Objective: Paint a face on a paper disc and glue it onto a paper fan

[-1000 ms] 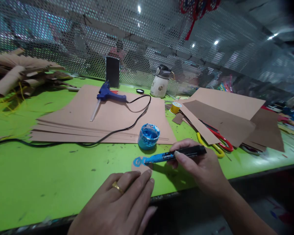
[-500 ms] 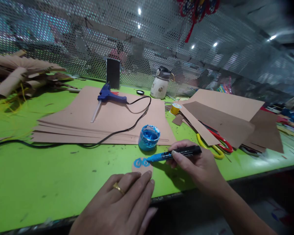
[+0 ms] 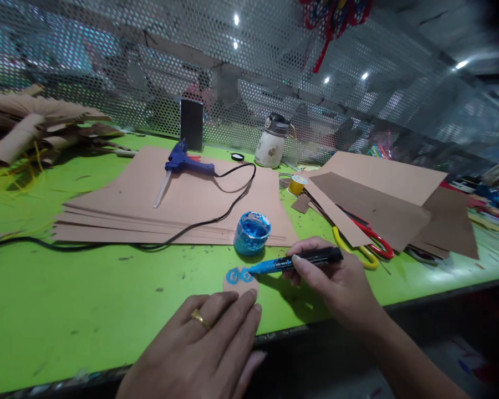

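Observation:
My left hand (image 3: 203, 346) lies flat, fingers together, pressing down the near edge of a small round brown card piece (image 3: 240, 281) on the green table (image 3: 87, 310). A gold ring is on one finger. My right hand (image 3: 336, 280) grips a black pen-like tool with a blue paint-covered tip (image 3: 293, 261); the tip touches the card where blue loops are drawn. An open pot of blue paint (image 3: 251, 231) stands just behind the card.
A stack of brown card sheets (image 3: 178, 205) carries a blue glue gun (image 3: 183, 162) and its black cord. More brown sheets (image 3: 382, 194), yellow and red scissors (image 3: 363, 244), a yellow spool (image 3: 297, 183) and a white bottle (image 3: 271, 145) sit right; rolled card lies far left.
The pen tip has shifted slightly over the card and the blue marking has grown a little. My left hand stays put.

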